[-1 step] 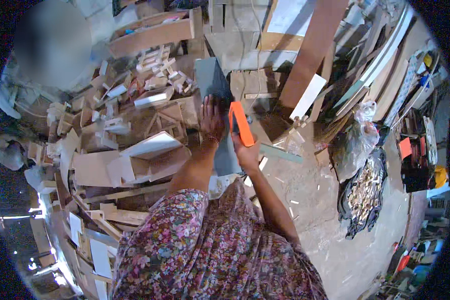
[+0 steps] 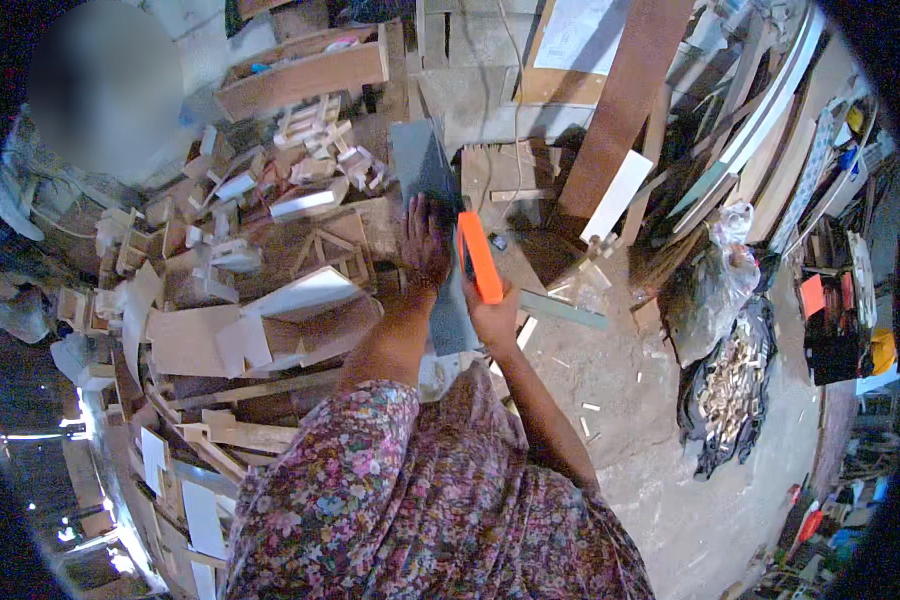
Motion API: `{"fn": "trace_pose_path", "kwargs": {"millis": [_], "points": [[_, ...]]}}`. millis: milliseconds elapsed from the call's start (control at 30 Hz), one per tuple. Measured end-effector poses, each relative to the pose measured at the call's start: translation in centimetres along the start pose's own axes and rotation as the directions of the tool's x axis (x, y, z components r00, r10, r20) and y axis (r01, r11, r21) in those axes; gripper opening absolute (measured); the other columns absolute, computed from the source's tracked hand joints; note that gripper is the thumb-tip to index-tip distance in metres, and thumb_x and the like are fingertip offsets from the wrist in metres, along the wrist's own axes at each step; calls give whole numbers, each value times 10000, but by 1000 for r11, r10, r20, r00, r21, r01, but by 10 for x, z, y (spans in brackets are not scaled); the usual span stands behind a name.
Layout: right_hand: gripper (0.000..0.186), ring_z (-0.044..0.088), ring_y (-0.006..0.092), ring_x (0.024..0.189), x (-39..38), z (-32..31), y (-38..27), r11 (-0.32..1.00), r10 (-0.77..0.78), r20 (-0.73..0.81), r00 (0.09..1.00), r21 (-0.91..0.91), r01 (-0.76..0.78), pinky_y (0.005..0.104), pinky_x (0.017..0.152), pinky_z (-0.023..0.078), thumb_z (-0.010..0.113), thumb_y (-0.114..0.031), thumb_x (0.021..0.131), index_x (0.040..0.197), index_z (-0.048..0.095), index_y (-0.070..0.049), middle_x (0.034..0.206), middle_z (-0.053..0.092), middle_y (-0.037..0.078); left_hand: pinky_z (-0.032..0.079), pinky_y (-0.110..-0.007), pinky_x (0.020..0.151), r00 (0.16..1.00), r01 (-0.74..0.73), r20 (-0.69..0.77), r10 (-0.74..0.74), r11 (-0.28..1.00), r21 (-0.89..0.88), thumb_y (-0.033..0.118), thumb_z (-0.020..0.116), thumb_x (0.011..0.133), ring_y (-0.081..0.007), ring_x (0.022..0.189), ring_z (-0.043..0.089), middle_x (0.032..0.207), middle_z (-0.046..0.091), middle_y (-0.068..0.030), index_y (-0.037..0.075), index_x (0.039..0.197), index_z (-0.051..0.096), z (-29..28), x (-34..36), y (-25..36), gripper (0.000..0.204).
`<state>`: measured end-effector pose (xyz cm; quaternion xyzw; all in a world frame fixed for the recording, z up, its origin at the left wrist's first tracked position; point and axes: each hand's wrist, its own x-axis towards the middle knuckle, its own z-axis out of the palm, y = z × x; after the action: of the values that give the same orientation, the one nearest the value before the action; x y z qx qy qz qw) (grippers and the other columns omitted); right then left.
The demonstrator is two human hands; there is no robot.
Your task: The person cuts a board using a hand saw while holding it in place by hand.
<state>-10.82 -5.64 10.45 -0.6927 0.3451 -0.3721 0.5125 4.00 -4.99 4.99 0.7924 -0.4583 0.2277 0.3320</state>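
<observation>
A long grey board (image 2: 452, 325) runs away from me in the middle. My left hand (image 2: 425, 235) lies flat on it, fingers stretched toward its far end. At the board's right edge, my right hand (image 2: 492, 315) is closed round the orange handle of a handsaw (image 2: 481, 258). The handle is looped and tilted, its top pointing away from me. Its blade is mostly hidden from this angle, so I cannot tell how deep it sits in the board.
Wooden offcuts (image 2: 315, 130) and box-like pieces (image 2: 195, 338) crowd the left side. A brown plank (image 2: 625, 110) leans at the back right. On the right, a dark bag (image 2: 730, 400) holds wood scraps. A small green-grey strip (image 2: 565, 309) lies beside my right hand.
My right hand and the orange saw handle have shifted slightly toward me. The left hand stays flat on the board, almost in the same place.
</observation>
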Motion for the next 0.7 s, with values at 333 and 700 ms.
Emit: {"fn": "trace_pose_path", "kwargs": {"millis": [333,700], "points": [[141,452,79,505,-60,-42,-14,981,195,-46,980,33,-193,244,457,364,613,-128,773,718,536,-24,610,517,-11,244,-471,1026,990,-123,67,121,992,28,96,412,804,-357,1265,283,1341,325,-211,-40,1199,422,-5,-4,-8,417],[119,517,101,624,-9,-8,0,997,-2,2,1000,-74,2,259,572,425,616,-110,768,813,570,-9,706,562,16,249,-469,1016,998,-55,43,51,995,88,195,465,836,-337,1270,279,1349,327,-193,-35,1202,427,8,1,-5,434]]}}
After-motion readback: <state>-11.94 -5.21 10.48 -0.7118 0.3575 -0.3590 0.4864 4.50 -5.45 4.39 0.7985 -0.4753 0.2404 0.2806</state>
